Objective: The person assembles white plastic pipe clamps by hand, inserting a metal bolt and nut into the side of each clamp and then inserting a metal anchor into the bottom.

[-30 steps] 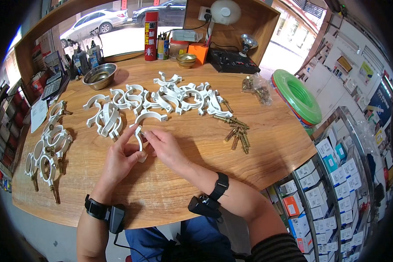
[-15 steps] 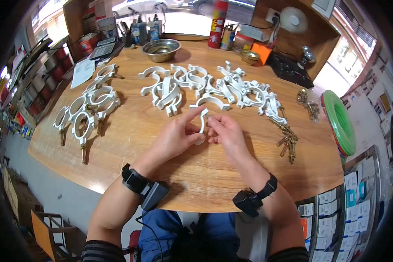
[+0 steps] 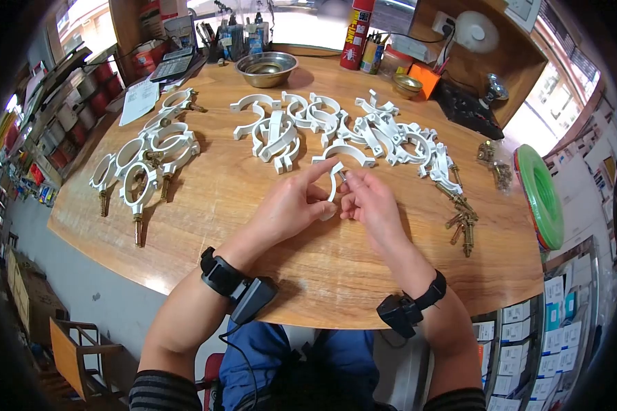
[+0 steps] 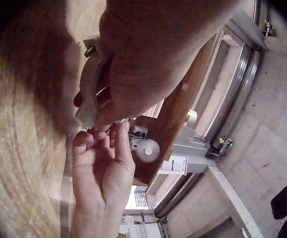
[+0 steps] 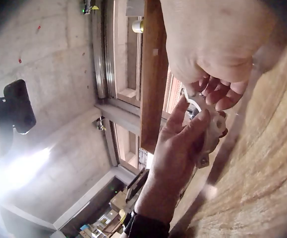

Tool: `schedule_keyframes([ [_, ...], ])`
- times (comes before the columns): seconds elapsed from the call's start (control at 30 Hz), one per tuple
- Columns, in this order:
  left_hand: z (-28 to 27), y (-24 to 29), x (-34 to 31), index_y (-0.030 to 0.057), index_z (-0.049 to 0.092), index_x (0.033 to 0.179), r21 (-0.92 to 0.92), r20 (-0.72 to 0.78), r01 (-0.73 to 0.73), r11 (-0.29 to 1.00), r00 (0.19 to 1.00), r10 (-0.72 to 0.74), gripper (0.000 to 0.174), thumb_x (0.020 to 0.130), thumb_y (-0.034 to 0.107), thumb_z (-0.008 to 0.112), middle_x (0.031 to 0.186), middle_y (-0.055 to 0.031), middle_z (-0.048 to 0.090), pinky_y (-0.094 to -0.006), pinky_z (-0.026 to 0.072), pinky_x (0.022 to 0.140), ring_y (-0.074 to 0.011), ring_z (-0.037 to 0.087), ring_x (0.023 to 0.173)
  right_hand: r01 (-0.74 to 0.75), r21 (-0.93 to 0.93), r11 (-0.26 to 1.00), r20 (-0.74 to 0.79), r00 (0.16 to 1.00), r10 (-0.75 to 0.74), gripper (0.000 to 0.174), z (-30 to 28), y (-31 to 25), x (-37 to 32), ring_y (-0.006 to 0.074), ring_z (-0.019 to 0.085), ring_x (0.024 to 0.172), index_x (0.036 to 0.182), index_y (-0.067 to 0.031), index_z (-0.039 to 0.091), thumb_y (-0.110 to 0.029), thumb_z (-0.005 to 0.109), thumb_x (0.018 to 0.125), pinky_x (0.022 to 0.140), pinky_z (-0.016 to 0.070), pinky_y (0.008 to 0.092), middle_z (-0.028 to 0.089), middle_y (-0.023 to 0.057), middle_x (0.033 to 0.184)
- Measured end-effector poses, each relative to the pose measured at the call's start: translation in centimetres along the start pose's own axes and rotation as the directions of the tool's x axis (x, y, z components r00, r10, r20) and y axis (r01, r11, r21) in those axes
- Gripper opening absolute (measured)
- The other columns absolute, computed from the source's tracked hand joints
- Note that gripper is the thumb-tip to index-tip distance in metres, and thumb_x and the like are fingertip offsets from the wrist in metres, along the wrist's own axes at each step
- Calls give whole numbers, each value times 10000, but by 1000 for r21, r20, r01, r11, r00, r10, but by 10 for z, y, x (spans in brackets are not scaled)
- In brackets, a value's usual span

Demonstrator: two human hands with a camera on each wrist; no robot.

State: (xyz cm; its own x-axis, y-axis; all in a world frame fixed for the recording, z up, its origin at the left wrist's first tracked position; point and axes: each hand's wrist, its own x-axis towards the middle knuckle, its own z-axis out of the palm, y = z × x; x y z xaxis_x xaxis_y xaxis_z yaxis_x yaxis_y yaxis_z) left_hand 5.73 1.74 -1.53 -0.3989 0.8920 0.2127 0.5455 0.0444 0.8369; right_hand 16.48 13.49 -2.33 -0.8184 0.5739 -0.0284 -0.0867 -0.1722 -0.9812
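In the head view my left hand (image 3: pixel 288 205) holds a white half-ring pipe clamp (image 3: pixel 334 186) upright, index finger at its upper end and thumb at its lower end. My right hand (image 3: pixel 373 205) has its thumb and forefinger pinched at the upper end on what looks like a small screw, mostly hidden by the fingertips. From the left wrist, a screw (image 4: pixel 90 51) pokes out of one end of the held clamp (image 4: pixel 89 89). In the right wrist view, the clamp (image 5: pixel 214 131) sits between both hands. Another white clamp half (image 3: pixel 344 152) lies just beyond the fingertips.
White clamp halves (image 3: pixel 322 116) lie heaped at mid-table. Joined clamp rings with brass-coloured bolts (image 3: pixel 138 186) are on the left. Loose expansion bolts (image 3: pixel 463 218) and a bag of hardware (image 3: pixel 502 175) lie right. A steel bowl (image 3: pixel 267 70) and green hose coil (image 3: pixel 538 195) stand farther out.
The head view has swung right then left over the table, shifting everything sideways. My right fingers parted slightly from the clamp's face and now pinch at its upper end. The left hand keeps its hold.
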Motion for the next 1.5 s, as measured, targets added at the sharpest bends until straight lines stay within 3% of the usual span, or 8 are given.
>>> schedule_keyframes([
  [0.1, 0, 2, 0, 120, 323, 1290, -1, 2, 23, 1000, 1000, -23, 655, 717, 11, 621, 736, -74, 626, -247, 453, 607, -74, 550, 658, -120, 118, 986, 0, 993, 120, 160, -3, -1, 0, 44, 470, 573, 890, -36, 522, -185, 537, 834, 501, 408, 189, 510, -3, 703],
  [0.3, 1, -2, 1, 119, 313, 1295, 17, 12, -5, 1000, 1000, 5, 659, 720, 10, 619, 735, -69, 623, -243, 449, 601, -72, 546, 663, 12, -55, 998, -8, 1000, -12, 207, 0, 2, 1, 56, 478, 595, 911, -27, 520, -226, 502, 856, 514, 415, 196, 515, 2, 715],
  [0.5, -1, 2, 0, 119, 311, 1296, -30, 21, 22, 999, 1000, -21, 660, 723, 26, 623, 736, -69, 622, -244, 446, 594, -75, 544, 659, -117, 246, 962, 87, 991, 98, 193, -7, 1, 1, 75, 496, 625, 906, -18, 521, -203, 492, 862, 551, 434, 222, 522, 23, 761],
  [1.0, -1, 2, -2, 126, 322, 1293, 12, 6, -22, 1000, 1000, 22, 656, 719, 17, 621, 716, -76, 625, -249, 454, 598, -83, 553, 637, 184, -116, 976, -31, 981, -189, 150, -3, 3, 3, 81, 526, 645, 881, 4, 490, -19, 587, 769, 543, 441, 194, 538, 42, 743],
  [1.07, -1, 2, -2, 111, 407, 1232, -39, -33, -33, 999, 999, 32, 621, 667, 103, 665, 733, -116, 631, -306, 463, 607, -217, 613, 661, 245, -124, 961, -25, 968, -250, 133, -3, 3, 3, 80, 525, 656, 888, 0, 503, -56, 576, 791, 557, 448, 204, 537, 39, 764],
  [1.17, -1, 1, -1, 104, 406, 1231, -58, -44, -48, 997, 998, 46, 622, 665, 98, 664, 731, -117, 631, -308, 464, 609, -223, 614, 667, 36, 136, 990, -12, 999, -35, 132, -1, -6, 1, 81, 525, 672, 900, -8, 522, -102, 558, 815, 572, 452, 210, 538, 33, 781],
  [1.37, -2, 2, -1, 136, 334, 1285, 5, -20, -58, 998, 998, 58, 664, 703, 28, 635, 733, -98, 630, -269, 463, 604, -119, 584, 644, 35, 38, 999, -2, 999, -35, 127, -3, -2, 0, 78, 521, 671, 903, -8, 530, -98, 555, 817, 573, 450, 206, 539, 29, 781],
  [1.5, -1, 2, -1, 127, 337, 1281, 14, -21, -69, 997, 997, 70, 661, 699, 20, 631, 732, -103, 629, -271, 462, 602, -132, 595, 650, 110, -81, 991, -27, 993, -112, 117, -3, -2, 2, 75, 518, 660, 887, -4, 523, -52, 574, 794, 560, 443, 196, 537, 31, 772],
])
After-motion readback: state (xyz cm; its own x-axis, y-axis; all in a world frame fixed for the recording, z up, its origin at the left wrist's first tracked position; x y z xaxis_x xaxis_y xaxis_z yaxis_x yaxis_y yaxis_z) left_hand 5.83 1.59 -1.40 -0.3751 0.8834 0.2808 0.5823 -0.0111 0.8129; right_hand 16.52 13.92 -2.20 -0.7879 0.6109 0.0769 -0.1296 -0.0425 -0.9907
